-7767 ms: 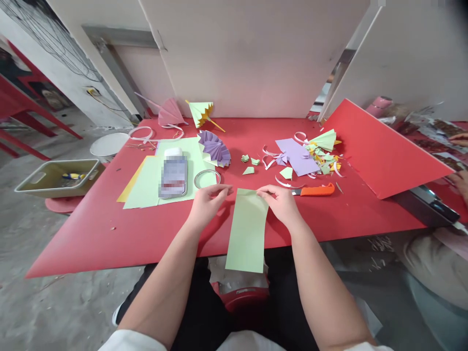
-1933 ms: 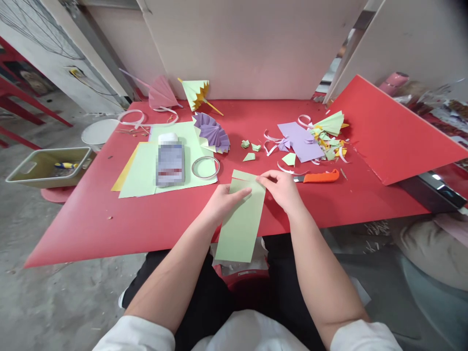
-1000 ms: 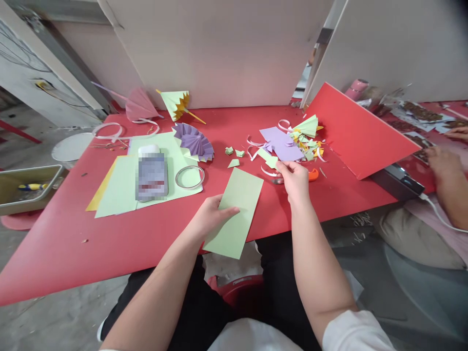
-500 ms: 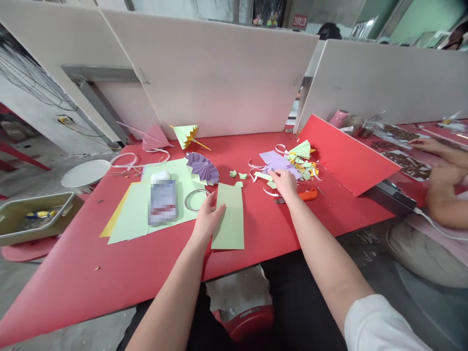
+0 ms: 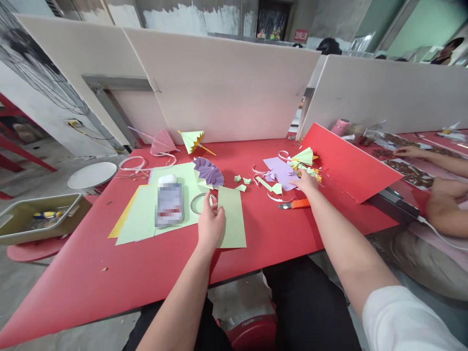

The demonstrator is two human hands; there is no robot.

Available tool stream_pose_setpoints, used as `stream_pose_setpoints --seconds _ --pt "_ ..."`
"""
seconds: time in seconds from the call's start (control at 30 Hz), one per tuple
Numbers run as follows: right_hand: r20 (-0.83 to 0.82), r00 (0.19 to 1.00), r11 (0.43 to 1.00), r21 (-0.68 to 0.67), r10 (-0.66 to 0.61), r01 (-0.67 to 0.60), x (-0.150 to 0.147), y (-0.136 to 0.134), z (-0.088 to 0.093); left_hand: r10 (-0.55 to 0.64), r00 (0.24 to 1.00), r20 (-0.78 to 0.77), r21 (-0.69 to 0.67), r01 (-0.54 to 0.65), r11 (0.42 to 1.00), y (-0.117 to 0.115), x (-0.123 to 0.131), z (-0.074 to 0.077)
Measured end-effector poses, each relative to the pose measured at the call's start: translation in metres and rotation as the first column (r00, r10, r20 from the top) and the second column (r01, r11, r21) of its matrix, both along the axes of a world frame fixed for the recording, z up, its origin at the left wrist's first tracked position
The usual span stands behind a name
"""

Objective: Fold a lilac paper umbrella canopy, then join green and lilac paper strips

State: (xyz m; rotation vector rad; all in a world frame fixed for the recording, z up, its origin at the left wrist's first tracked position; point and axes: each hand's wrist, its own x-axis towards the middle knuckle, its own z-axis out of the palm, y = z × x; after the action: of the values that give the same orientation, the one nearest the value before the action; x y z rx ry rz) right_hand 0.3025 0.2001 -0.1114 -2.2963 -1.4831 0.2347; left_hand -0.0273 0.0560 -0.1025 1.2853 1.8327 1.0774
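Note:
My left hand point(image 5: 211, 222) is at the left edge of a pale green paper rectangle point(image 5: 234, 222), index finger raised and thumb apart. Its fingertips are close to a ring-shaped roll of tape point(image 5: 198, 204), which lies on light green sheets point(image 5: 137, 217). Over on the right, my right hand point(image 5: 306, 181) reaches into a heap of paper scraps, beside a purple sheet point(image 5: 280, 171). Its fingers are bent together, and anything between them is hidden. An orange utility knife point(image 5: 300, 204) lies below that hand. Green offcuts point(image 5: 269, 185) are scattered to its left.
A phone point(image 5: 168, 204), its screen blurred, rests on the sheets. Behind are a pleated purple paper fan point(image 5: 208, 171), a green paper umbrella point(image 5: 192, 141) and a pink one point(image 5: 163, 142). A red board point(image 5: 351, 163) leans at right; beyond it a co-worker's hands point(image 5: 407, 151) work.
My right hand has moved right, from the pale green strip to the heap, leaving the strip on the table. My left thumb has drawn in at the green paper's edge. The camera view has shifted.

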Motion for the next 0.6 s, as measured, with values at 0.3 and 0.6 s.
stream_pose_setpoints --seconds 0.3,0.6 --pt "-0.052 0.999 0.968 0.251 0.014 -0.001 0.008 0.005 0.033 -0.055 0.992 -0.115 0.071 0.063 0.995 -0.001 0.004 -0.007" --pt "0.029 0.98 0.664 0.732 0.196 -0.154 -0.035 -0.044 0.106 -0.038 0.962 -0.272 0.235 0.105 0.966 -0.009 0.012 -0.001"
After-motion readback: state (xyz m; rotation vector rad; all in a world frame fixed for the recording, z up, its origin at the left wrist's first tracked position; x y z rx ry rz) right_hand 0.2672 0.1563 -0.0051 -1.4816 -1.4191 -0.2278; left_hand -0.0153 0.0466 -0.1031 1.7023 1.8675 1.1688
